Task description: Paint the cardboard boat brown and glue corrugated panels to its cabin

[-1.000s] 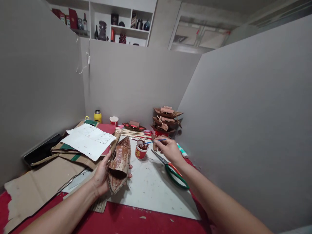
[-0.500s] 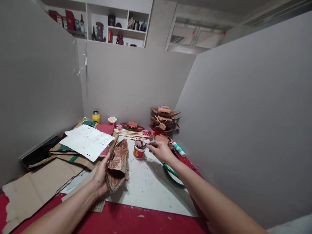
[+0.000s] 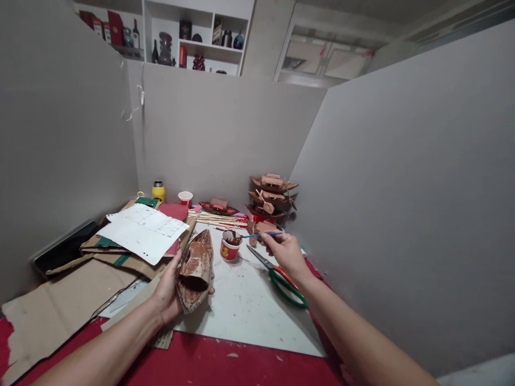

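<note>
My left hand (image 3: 169,292) is wrapped round a cardboard boat model (image 3: 196,268), partly painted brown, held above the white work sheet (image 3: 249,305). My right hand (image 3: 285,252) pinches a thin blue-handled paintbrush (image 3: 259,235) whose tip reaches to the rim of a small red paper cup of brown paint (image 3: 230,246). Green-handled scissors (image 3: 281,279) lie on the sheet just under my right wrist.
Grey partition boards wall in the desk on three sides. A stack of finished boat models (image 3: 271,195) stands at the back right, another boat (image 3: 219,206) and wooden sticks (image 3: 213,218) behind the cup. Cardboard and a white drawing (image 3: 142,231) pile up on the left, with a yellow flask (image 3: 158,191).
My right hand has drawn back to the right from the paint cup, uncovering the scissors; the brush tip is now at the cup's rim. The boat has barely moved.
</note>
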Demonstrator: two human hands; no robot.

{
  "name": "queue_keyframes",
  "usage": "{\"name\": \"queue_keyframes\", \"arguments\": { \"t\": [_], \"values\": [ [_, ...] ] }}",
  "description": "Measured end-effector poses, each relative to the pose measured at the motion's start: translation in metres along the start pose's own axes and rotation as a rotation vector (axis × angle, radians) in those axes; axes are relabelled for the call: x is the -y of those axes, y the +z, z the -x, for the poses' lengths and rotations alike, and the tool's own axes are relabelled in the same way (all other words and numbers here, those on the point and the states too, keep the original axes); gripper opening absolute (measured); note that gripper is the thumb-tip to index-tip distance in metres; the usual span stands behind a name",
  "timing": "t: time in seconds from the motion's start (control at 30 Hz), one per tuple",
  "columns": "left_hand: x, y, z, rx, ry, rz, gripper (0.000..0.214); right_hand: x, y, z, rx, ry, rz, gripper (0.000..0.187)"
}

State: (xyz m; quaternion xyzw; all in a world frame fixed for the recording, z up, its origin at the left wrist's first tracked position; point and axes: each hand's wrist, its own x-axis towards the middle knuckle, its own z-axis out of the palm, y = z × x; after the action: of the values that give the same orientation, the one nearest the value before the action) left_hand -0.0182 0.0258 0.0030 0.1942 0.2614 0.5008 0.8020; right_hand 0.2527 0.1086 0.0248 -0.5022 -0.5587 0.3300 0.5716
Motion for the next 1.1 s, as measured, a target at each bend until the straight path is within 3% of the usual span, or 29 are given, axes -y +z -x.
{"name": "queue_keyframes", "arguments": {
  "t": [0.17, 0.5, 0.73, 0.97, 1.1],
  "values": [
    [-0.001, 0.005, 0.005, 0.006, -0.09, -0.051, 0.059, 0.016, -0.006, 0.025, -0.094, 0.1, -0.238, 0.042],
    [0.009, 0.011, 0.013, 0.059, -0.182, -0.077, 0.059, 0.041, 0.004, 0.117, 0.005, 0.356, -0.536, 0.037],
    [0.013, 0.009, 0.012, 0.097, -0.217, -0.012, 0.057, 0.029, 0.013, 0.121, -0.004, 0.398, -0.59, 0.035],
    [0.009, 0.013, 0.015, 0.072, -0.221, -0.029, 0.055, 0.018, 0.015, 0.127, 0.106, 0.438, -0.611, 0.028],
    [0.009, 0.013, 0.015, 0.066, -0.25, -0.018, 0.053, 0.02, 0.014, 0.13, 0.094, 0.397, -0.61, 0.027]
  ]
}}
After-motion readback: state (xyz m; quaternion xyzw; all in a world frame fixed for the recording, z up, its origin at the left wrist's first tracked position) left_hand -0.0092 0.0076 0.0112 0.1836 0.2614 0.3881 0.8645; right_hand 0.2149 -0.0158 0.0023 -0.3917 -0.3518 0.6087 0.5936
